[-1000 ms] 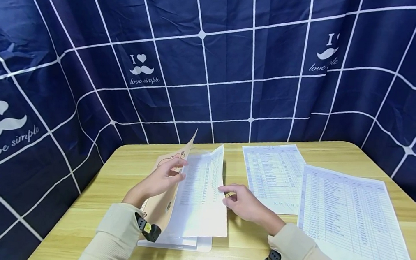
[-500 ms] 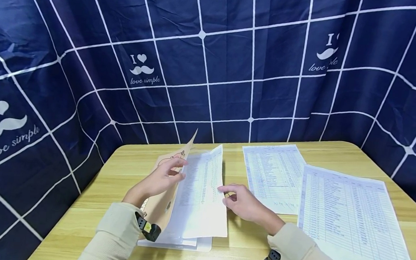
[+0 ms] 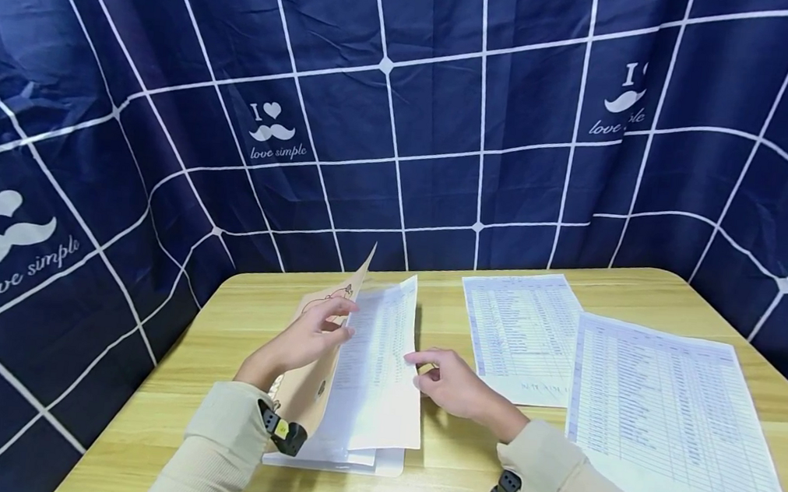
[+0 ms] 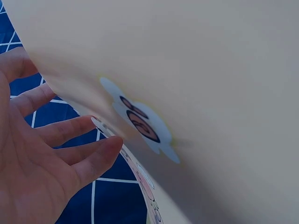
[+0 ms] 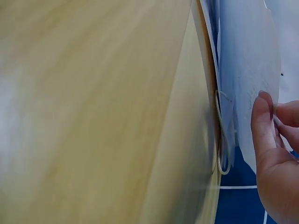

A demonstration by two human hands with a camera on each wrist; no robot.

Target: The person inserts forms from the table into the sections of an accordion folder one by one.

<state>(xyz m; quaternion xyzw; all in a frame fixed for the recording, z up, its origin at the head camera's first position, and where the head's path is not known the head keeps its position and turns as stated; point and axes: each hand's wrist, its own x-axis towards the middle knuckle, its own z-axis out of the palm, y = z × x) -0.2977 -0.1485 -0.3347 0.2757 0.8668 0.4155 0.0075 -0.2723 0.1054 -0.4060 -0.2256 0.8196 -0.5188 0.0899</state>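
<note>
- A dark blue curtain (image 3: pixel 440 117), crossed by white lines and marked with moustache prints, is hung behind and to the left and right of everything.
- A wood-grained tabletop (image 3: pixel 450 446) is spread below it.
- On its left part a folder (image 3: pixel 390 462) is laid, with its long axis run away from the person toward the curtain; its cartoon-printed cover (image 3: pixel 303 402) is raised at a slant, so that part of the inside is screened.
- At the right, a near loose sheet (image 3: pixel 674 419) is laid over the edge of a far loose sheet (image 3: pixel 520 331); both are slightly turned.
- Over the folder's inside a printed sheet (image 3: pixel 376 369) is lifted along its right side, its long axis matched to the folder's, its blank end pointed at the person.
- By the left hand (image 3: pixel 304 340) the cover's free edge is touched, the fingers being spread and loosely bent.
- The printed sheet's right edge is pinched between thumb and finger of the right hand (image 3: pixel 455 384).
- A thin pale loop (image 5: pixel 223 173) is seen beside the folder's edge.
</note>
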